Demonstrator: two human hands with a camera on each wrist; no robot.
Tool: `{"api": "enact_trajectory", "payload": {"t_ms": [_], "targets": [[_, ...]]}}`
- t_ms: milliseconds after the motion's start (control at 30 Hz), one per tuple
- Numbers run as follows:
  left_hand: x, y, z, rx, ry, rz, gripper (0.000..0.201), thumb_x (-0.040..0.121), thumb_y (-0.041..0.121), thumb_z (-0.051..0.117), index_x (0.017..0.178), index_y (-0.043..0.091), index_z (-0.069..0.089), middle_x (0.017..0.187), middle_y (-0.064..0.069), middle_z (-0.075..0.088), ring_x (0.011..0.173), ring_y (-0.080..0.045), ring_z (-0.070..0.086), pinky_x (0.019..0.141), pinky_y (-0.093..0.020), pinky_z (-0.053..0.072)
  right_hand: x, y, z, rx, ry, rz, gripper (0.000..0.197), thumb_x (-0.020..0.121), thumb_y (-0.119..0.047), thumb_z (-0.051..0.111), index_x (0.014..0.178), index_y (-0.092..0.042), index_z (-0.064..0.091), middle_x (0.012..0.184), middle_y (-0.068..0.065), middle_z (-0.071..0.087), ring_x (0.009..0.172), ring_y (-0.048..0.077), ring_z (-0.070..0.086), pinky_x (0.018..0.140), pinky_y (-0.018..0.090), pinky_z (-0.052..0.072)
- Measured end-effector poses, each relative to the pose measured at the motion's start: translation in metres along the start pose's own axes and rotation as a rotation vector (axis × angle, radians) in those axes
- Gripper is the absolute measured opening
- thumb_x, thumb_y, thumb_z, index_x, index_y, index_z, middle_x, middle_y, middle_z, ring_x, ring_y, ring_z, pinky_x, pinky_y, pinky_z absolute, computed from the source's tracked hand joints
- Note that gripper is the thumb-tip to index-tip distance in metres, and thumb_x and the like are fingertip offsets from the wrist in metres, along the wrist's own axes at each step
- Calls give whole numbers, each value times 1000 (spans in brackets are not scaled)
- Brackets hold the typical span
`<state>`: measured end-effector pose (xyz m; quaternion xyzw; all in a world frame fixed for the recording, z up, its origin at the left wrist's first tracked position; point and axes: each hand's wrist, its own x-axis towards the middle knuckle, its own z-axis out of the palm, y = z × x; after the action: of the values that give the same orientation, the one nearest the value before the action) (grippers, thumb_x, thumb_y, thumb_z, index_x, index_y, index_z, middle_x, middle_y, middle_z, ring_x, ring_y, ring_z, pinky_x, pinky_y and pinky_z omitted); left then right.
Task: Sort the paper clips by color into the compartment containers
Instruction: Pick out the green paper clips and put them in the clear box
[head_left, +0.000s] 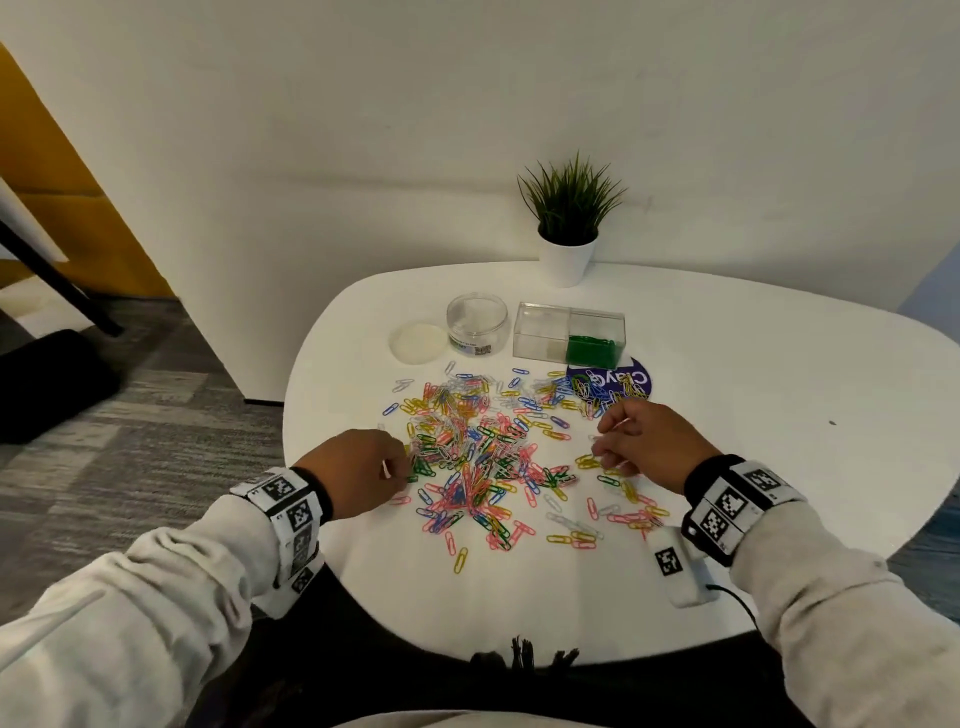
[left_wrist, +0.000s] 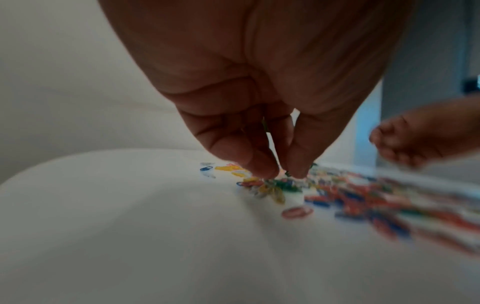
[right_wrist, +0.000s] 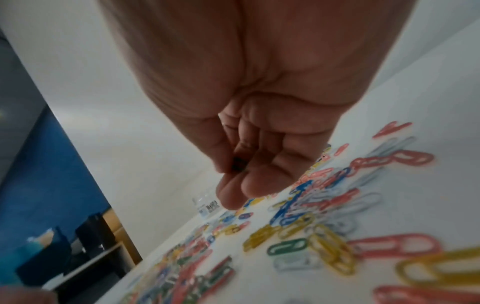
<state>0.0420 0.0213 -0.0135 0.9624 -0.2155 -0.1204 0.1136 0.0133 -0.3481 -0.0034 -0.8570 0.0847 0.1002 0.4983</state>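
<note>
A heap of mixed paper clips in pink, yellow, blue, green and white covers the middle of the white table. My left hand is at the heap's left edge. Its thumb and forefinger pinch a thin green clip just above the pile. My right hand hovers over the heap's right side with curled fingers. In the right wrist view the right hand holds a small dark clip inside those fingers. The clear compartment box stands behind the heap, with green clips in its right compartment.
A clear round jar and its lid stand left of the box. A potted plant is at the back edge. A blue round sticker lies under some clips. A white tagged device lies near my right wrist.
</note>
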Motion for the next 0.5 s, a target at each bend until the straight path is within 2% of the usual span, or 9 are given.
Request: {"api": "enact_trajectory", "payload": {"t_ms": [33, 100, 167, 233, 300, 367, 500], "targets": [[0, 0, -3, -73, 24, -33, 14, 84, 27, 70, 73, 31, 62, 78, 17, 60, 71, 3, 53, 65, -12, 37, 2, 3, 0, -65, -9, 7, 7, 94, -5, 55, 95, -10, 61, 84, 8, 73, 69, 18, 66, 60, 27, 50], [0, -1, -9, -284, 55, -122, 17, 78, 20, 77, 69, 26, 64, 71, 7, 67, 64, 0, 59, 63, -18, 45, 6, 12, 2, -371, -27, -23, 13, 98, -14, 50, 92, -14, 61, 90, 0, 68, 77, 15, 62, 63, 24, 44], [-2, 1, -15, -524, 30, -188, 12, 77, 12, 78, 79, 16, 67, 72, 0, 72, 62, -8, 64, 59, -26, 53, 6, 17, 6, -632, -45, -49, 15, 99, -25, 49, 89, -19, 59, 93, -4, 64, 86, 16, 58, 68, 26, 41], [-4, 1, -19, -695, -52, -199, 22, 82, 3, 71, 98, 18, 68, 78, -4, 74, 69, -14, 68, 60, -28, 55, 4, 22, 10, -767, -62, -70, 14, 97, -28, 47, 86, -25, 56, 91, -6, 61, 86, 15, 57, 71, 26, 40], [-4, -2, -18, -754, -130, -192, 33, 85, -4, 63, 107, 19, 70, 81, -3, 73, 73, -14, 69, 62, -25, 54, 2, 25, 12, -837, -62, -108, 13, 97, -29, 48, 86, -30, 55, 91, -8, 60, 85, 14, 56, 73, 24, 41], [-4, -4, -14, -788, -159, -212, 26, 87, -6, 62, 103, 13, 72, 79, -2, 70, 73, -14, 70, 63, -25, 55, 2, 28, 12, -852, -32, -133, 11, 96, -30, 51, 87, -30, 58, 92, -8, 61, 85, 13, 56, 74, 25, 44], [-3, -2, -7, -1008, -192, -319, 11, 90, -5, 64, 101, -1, 64, 86, -15, 72, 81, -23, 74, 63, -26, 59, 3, 29, 12, -857, -2, -92, 6, 88, -34, 62, 87, -28, 63, 91, -9, 63, 83, 11, 58, 76, 27, 51]]}}
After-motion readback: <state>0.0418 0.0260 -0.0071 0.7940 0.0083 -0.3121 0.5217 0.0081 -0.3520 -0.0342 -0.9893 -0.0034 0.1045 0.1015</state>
